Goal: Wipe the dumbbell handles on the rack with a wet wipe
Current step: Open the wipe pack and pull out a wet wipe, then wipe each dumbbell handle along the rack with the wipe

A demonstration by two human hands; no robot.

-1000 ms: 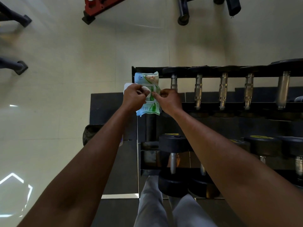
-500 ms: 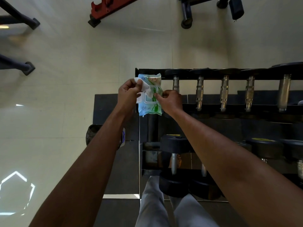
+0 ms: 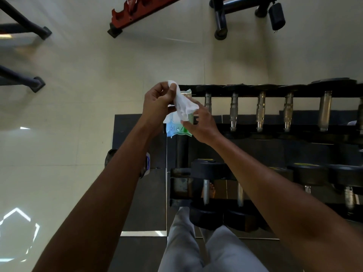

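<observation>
My left hand [image 3: 157,103] pinches a white wet wipe [image 3: 183,106] by its top corner and holds it up over the pack. The blue and green wipe pack [image 3: 177,129] sits at the left end of the black dumbbell rack [image 3: 255,134], and my right hand [image 3: 202,125] grips its right edge. Chrome dumbbell handles [image 3: 260,112] stand side by side along the upper row, to the right of both hands. In the lower row are more dumbbells [image 3: 206,191] with black heads.
A red equipment frame [image 3: 141,14] and a dark bench foot [image 3: 220,22] stand on the pale floor beyond the rack. Dark frame legs [image 3: 37,83] are at far left. A black mat [image 3: 137,134] lies beside the rack. My grey trousers [image 3: 186,242] are below.
My left hand has drawn the white wipe up out of the pack, and the wipe now hangs mostly free. My right hand has stayed on the pack.
</observation>
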